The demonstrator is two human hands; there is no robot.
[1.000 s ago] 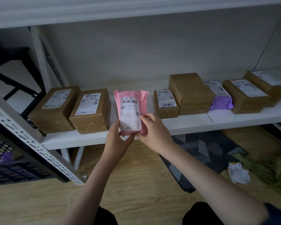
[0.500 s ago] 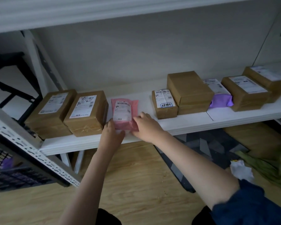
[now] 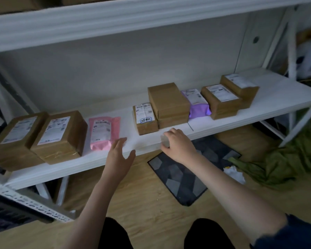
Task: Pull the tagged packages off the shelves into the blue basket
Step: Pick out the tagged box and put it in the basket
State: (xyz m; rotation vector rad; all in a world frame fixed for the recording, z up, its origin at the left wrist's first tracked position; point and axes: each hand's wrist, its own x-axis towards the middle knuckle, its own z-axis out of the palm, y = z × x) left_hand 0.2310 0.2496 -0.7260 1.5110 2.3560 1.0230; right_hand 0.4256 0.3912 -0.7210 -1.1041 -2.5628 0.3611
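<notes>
Where hands hover empty: six brown boxes [image 3: 59, 133], two soft mailers [image 3: 103, 132].

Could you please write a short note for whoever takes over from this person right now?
Left hand: open, fingers spread, hovering at the shelf edge just right of the pink mailer, holding nothing.
Right hand: fingers loosely curled at the shelf edge below the small tagged box, holding nothing.
The pink mailer lies flat on the shelf, untagged as far as I can see. The small box carries a handwritten tag under its label and stands untouched.
Blue basket: not in view.
Left: take the tagged box, probably next, then check the other parcels for tags.
</notes>
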